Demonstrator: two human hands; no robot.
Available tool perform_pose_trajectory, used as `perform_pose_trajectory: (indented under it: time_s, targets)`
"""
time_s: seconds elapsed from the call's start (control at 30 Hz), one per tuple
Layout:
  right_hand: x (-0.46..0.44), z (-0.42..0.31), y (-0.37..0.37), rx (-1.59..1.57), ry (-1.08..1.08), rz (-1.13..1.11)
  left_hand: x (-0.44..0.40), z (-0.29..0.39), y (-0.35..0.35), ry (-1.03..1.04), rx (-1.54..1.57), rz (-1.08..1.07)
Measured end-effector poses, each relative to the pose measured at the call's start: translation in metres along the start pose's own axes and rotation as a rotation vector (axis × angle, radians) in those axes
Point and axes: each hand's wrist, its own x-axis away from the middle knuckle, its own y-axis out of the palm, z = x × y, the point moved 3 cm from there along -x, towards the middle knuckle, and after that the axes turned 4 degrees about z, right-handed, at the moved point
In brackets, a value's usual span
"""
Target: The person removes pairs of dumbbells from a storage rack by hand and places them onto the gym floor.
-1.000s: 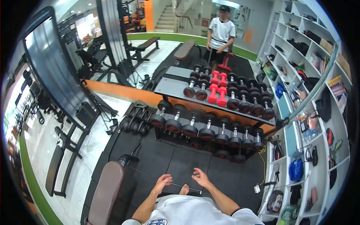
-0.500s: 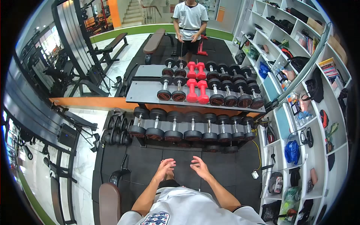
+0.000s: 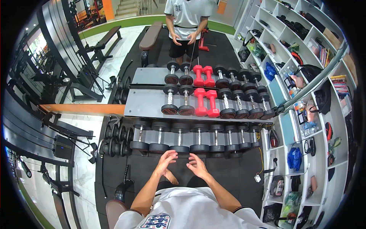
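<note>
My left hand is raised in front of my body with the fingers loosely bent and nothing in it. Facing it, my right hand is also empty, its fingers apart, with a gap between the two. Both hands appear just before the lower row of black dumbbells and touch none of them. On the upper shelf of the dumbbell rack lie a pair of red dumbbells and several black-headed dumbbells with silver handles.
A mirror behind the rack reflects a person in a white shirt. White cubby shelves full of goods line the right. Weight machines stand left. A brown padded bench and a yellow cable are near the floor.
The rack now looks nearer, and my hands sit closer to the lower dumbbells in view. My hands have drawn slightly closer together. Nothing has been picked up.
</note>
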Motion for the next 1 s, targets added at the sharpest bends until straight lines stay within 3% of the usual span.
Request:
perform_pose_trajectory:
  time_s: [0.47,0.53,0.6,0.7,0.87,1.0]
  targets:
    - [-0.14,-0.066,-0.04,0.214,-0.277,0.09,-0.126,0.066,0.046,0.124,-0.085,-0.047]
    - [-0.169,-0.071,-0.049,0.207,-0.325,0.108,-0.139,0.079,0.058,0.251,-0.332,-0.015]
    - [-0.194,-0.069,-0.056,0.239,-0.418,0.124,-0.16,0.094,0.062,0.632,-0.835,0.005]
    - [-0.227,-0.059,-0.06,0.324,-0.45,0.154,-0.195,0.117,0.064,0.715,-1.054,0.147]
    - [-0.27,-0.073,-0.066,0.429,-0.479,0.086,-0.237,0.147,0.056,0.673,-1.28,0.324]
    - [-0.321,-0.06,-0.056,0.508,-0.381,0.086,-0.276,0.13,0.029,0.419,-1.609,0.392]
